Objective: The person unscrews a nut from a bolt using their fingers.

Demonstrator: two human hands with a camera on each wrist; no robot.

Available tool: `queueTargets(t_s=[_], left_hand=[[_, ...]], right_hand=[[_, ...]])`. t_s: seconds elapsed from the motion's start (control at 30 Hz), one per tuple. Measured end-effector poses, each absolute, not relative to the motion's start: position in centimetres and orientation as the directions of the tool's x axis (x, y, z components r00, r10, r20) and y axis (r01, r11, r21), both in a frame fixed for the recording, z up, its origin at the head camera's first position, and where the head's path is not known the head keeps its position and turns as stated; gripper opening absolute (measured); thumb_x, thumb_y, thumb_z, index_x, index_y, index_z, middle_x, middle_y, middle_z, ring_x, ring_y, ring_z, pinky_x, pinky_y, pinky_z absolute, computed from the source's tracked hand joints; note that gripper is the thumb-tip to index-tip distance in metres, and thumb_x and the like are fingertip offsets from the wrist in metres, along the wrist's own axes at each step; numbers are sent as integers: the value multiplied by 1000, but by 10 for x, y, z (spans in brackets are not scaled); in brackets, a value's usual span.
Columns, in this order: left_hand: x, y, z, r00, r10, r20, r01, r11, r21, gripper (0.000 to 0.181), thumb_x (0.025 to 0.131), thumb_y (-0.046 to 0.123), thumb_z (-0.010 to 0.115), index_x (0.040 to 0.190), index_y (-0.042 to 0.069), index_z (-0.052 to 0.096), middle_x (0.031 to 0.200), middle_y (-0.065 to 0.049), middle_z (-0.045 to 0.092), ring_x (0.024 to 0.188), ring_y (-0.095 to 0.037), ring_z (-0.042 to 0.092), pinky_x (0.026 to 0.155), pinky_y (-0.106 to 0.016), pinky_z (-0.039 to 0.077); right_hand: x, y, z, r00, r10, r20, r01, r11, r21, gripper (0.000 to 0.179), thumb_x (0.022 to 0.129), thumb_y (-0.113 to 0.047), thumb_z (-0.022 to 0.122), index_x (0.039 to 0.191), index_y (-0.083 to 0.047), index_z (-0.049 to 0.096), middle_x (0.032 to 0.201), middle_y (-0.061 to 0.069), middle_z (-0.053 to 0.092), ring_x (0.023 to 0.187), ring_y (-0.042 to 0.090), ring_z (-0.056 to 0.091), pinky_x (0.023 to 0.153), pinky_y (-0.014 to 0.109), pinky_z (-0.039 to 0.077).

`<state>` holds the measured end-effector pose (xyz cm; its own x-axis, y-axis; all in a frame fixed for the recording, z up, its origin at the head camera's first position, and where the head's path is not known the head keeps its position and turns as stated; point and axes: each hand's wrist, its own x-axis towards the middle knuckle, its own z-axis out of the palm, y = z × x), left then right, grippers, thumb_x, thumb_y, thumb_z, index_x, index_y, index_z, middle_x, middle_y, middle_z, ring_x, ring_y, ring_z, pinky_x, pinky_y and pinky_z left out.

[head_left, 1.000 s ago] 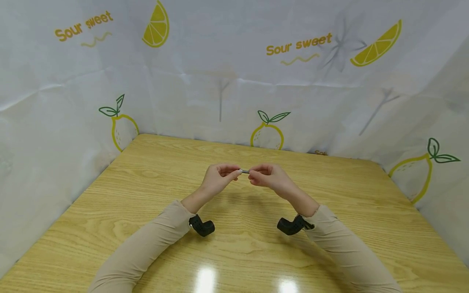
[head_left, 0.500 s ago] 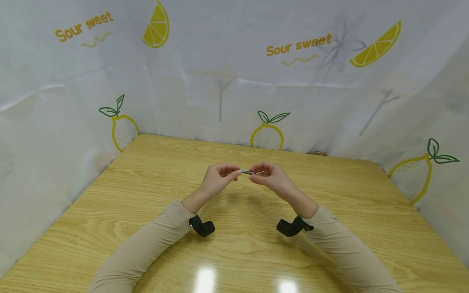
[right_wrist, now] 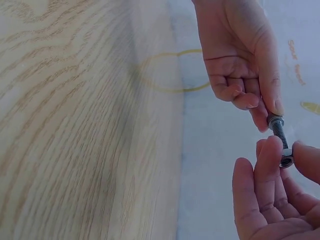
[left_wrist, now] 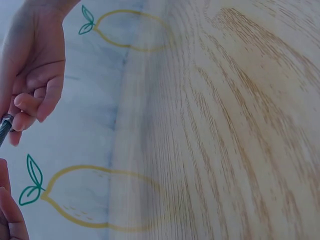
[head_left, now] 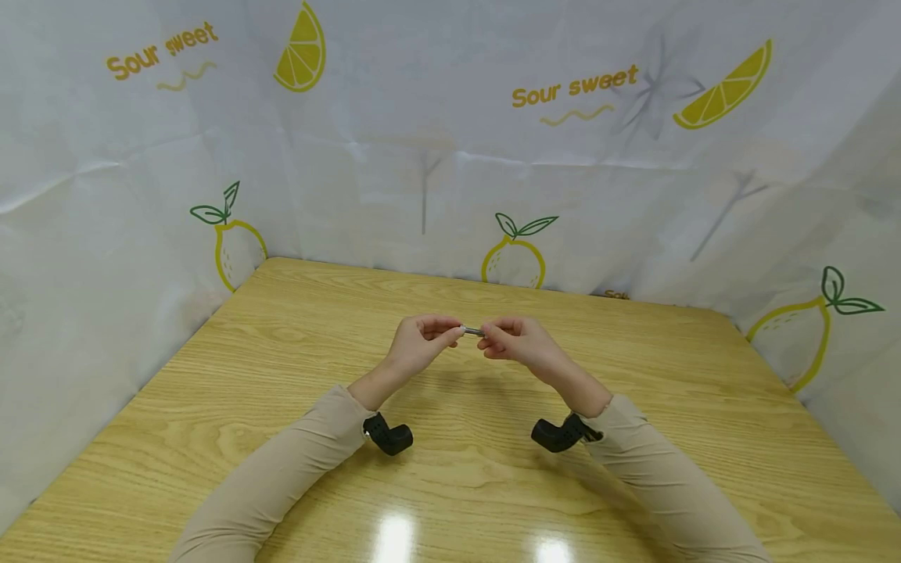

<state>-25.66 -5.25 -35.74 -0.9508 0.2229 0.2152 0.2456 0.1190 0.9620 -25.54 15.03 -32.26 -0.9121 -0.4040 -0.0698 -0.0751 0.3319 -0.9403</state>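
Observation:
A small threaded metal bolt [head_left: 472,331] is held up above the table between both hands. My left hand [head_left: 420,342] pinches its head end between thumb and fingertips. At the other end, my right hand [head_left: 524,342] pinches a hex nut [right_wrist: 286,159] that sits on the bolt's tip. Bare thread of the bolt [right_wrist: 280,132] shows between the two grips in the right wrist view. From the left wrist, the nut [left_wrist: 7,119] appears at the right hand's fingertips, while most of the left hand lies outside the frame.
Under the hands spreads a wood-grain table [head_left: 450,477]. A white curtain [head_left: 394,188] printed with lemons encloses its back and sides. Black camera mounts [head_left: 387,435] are strapped at both wrists.
Half a second ago the right fingers had spread apart around the bolt's end; now they pinch the nut again, slightly farther right than a second ago. The left hand stays in place.

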Motion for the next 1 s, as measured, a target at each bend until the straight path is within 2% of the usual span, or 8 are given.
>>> queueTargets(t_s=[0.17,0.27,0.4,0.5,0.6,0.73,0.87,1.0], left_hand=[[-256,-53,-356,-951,225,211,241,119,963,26,89,19,64,109,3,68,103,-18,69,77,-9,66,86,-50,50],[-256,-53,-356,-952,229,205,236,115,965,25,90,19,64,109,3,68,104,-19,68,77,-9,66,87,-51,49],[-256,-53,-356,-951,231,203,234,115,965,25,90,18,63,108,3,68,104,-20,68,78,-12,66,86,-51,49],[-256,-53,-356,-951,231,204,233,107,967,24,90,18,63,108,3,68,104,-23,67,83,-23,67,87,-51,49],[-256,-53,-357,-953,231,198,225,96,970,23,90,17,63,107,3,68,105,-24,66,91,-35,65,88,-52,49],[-256,-53,-357,-955,231,188,214,94,972,23,90,17,63,108,3,68,104,-22,67,95,-39,63,89,-53,48],[-257,-53,-357,-955,232,187,216,106,971,23,90,18,63,108,4,68,105,-22,67,92,-35,65,88,-53,48],[-257,-53,-357,-954,230,192,224,120,967,23,90,19,63,108,5,68,104,-20,68,82,-20,67,87,-51,49]], right_hand=[[-252,151,-321,-921,-388,-39,-114,363,-925,34,94,-21,57,118,2,57,112,18,62,109,30,60,99,44,46],[-251,151,-322,-925,-380,-12,-142,374,-916,33,92,-19,60,118,0,57,117,19,59,113,37,56,99,48,45],[-252,151,-324,-931,-365,28,-177,382,-907,32,90,-17,63,117,0,58,116,14,60,102,25,61,97,51,45],[-252,150,-326,-934,-354,42,-179,365,-914,30,89,-14,63,115,0,58,114,11,60,94,11,62,97,51,45],[-252,149,-326,-936,-350,50,-178,345,-922,29,88,-13,64,114,0,58,112,9,59,89,6,62,97,51,45],[-251,149,-326,-933,-357,46,-176,342,-923,36,88,-15,66,119,-1,56,119,13,57,96,15,63,97,52,45],[-252,150,-324,-923,-385,0,-153,367,-918,44,92,-27,61,127,-2,52,122,21,57,107,33,60,96,47,47],[-254,150,-323,-911,-409,-43,-122,370,-921,48,97,-34,50,123,6,53,99,12,67,91,24,65,91,39,52]])
